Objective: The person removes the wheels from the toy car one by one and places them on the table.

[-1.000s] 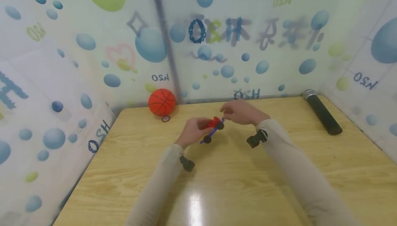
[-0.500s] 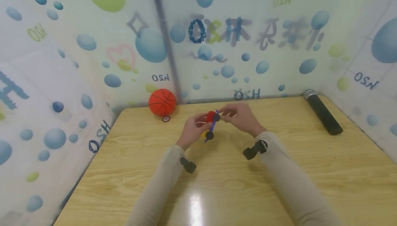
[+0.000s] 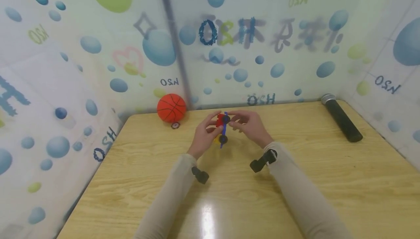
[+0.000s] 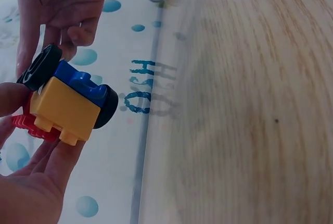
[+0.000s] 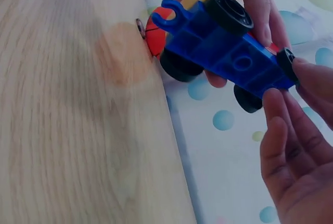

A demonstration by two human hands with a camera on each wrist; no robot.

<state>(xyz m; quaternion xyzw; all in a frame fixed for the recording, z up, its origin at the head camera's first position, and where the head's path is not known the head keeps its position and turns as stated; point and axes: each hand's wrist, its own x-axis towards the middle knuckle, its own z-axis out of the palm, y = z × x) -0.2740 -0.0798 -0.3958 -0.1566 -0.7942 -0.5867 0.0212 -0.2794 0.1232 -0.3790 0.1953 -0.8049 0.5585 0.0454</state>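
Note:
A small toy car (image 3: 224,131) of building blocks is held above the table between both hands. It has a blue chassis (image 5: 218,52), black wheels (image 5: 229,13), and a hook (image 5: 173,16) at one end. On the chassis are a yellow block (image 4: 65,109) and a red block (image 4: 32,127). My left hand (image 3: 203,137) grips the car from its block side, thumb against fingers. With thumb and fingertips, my right hand (image 3: 252,126) pinches the end opposite the hook, by a wheel. The car's underside faces the right wrist camera.
A red toy basketball (image 3: 171,108) sits at the table's back left, with a small round disc (image 3: 175,125) in front of it. At the back right lies a black microphone (image 3: 342,119). Patterned sheeting (image 3: 210,82) walls in the wooden table (image 3: 242,195).
The toy car has swung from a slant to nearly lengthwise and risen slightly in the head view. My right hand has moved left and closed in on its far end.

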